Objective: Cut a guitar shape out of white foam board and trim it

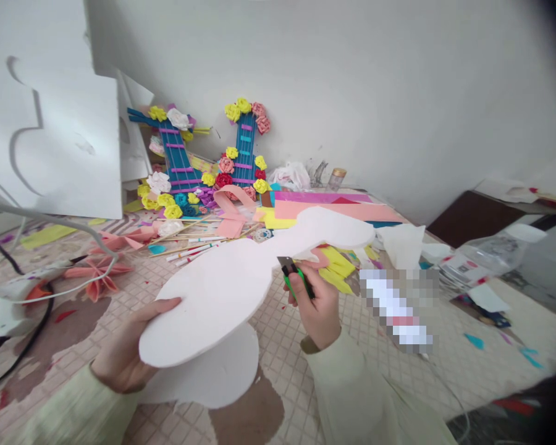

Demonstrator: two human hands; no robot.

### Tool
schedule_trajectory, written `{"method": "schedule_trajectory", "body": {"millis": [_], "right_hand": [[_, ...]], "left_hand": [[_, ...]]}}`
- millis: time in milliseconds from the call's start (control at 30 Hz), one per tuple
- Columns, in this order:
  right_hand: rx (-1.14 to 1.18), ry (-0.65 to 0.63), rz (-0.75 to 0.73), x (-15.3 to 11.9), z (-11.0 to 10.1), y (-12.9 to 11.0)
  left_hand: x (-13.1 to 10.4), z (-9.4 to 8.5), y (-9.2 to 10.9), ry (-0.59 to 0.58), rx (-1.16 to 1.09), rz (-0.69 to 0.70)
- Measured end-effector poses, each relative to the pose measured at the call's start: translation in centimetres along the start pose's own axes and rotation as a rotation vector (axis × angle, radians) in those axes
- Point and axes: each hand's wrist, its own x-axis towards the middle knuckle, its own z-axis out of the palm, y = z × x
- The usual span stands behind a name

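Observation:
A white guitar-shaped foam board cutout (213, 296) is held tilted above the table, its narrow neck pointing away to the right. My left hand (132, 346) is closed on the rounded near end, thumb on top and fingers underneath. In my right hand (317, 303) is a green and black utility knife (299, 279), its blade at the cutout's edge where the body narrows into the neck. Below the cutout, another white foam board piece (227, 374) lies on the table, partly hidden.
Two blue guitar shapes with paper flowers (245, 148) lean at the back wall. A large white board (60, 117) with a cut outline stands left. A glue gun (21, 303) with cords lies at left. Right are a plastic bottle (491, 256) and a blurred-out device (393, 309).

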Motion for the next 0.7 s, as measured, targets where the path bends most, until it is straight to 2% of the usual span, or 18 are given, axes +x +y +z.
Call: {"method": "schedule_trajectory", "body": {"millis": [167,367,700], "right_hand": [[-0.085,-0.010,-0.038,-0.25,0.11,0.12],[0.053,0.043,0.018,-0.30,0.23,0.05],[-0.011,0.018,-0.007,-0.19,0.07,-0.03]], "left_hand": [[-0.09,0.14,-0.15,0.003,0.026,0.044],[0.00,-0.12,0.04,0.011,-0.040,0.017],[0.16,-0.34,0.05,-0.008,-0.049,0.047]]}}
